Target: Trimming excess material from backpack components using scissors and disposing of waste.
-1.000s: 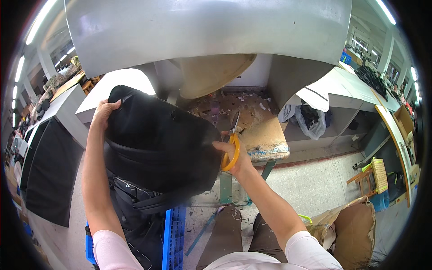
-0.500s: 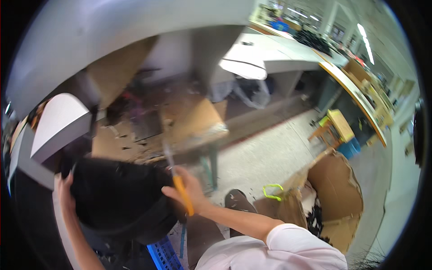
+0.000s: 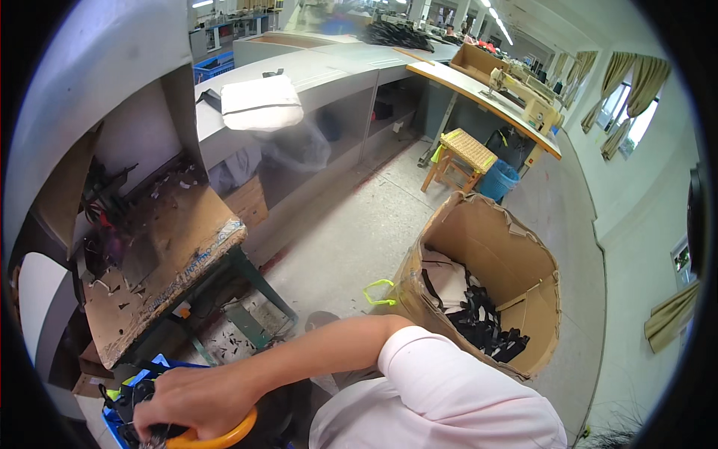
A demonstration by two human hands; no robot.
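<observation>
My right hand [image 3: 198, 400] reaches across my body to the lower left, its fingers closed round a pair of scissors [image 3: 232, 435] with orange handles. The blades are mostly hidden below the hand. Beneath it is a blue plastic basket [image 3: 112, 428] holding black pieces [image 3: 134, 393], and the fingers are down among or just over them; I cannot tell whether they grip any. My left hand is out of view.
Left of centre stands a worn wooden-topped bench [image 3: 179, 224] strewn with scraps. A large cardboard box [image 3: 516, 262] with white and black pieces stands to the right. Behind are a wicker-topped stool [image 3: 467, 150], a blue bin [image 3: 499, 179] and a sewing machine table [image 3: 479, 90].
My right hand has moved down and left with the scissors, to the blue basket. My left hand and the large black item it held have gone out of view. The view has swung right.
</observation>
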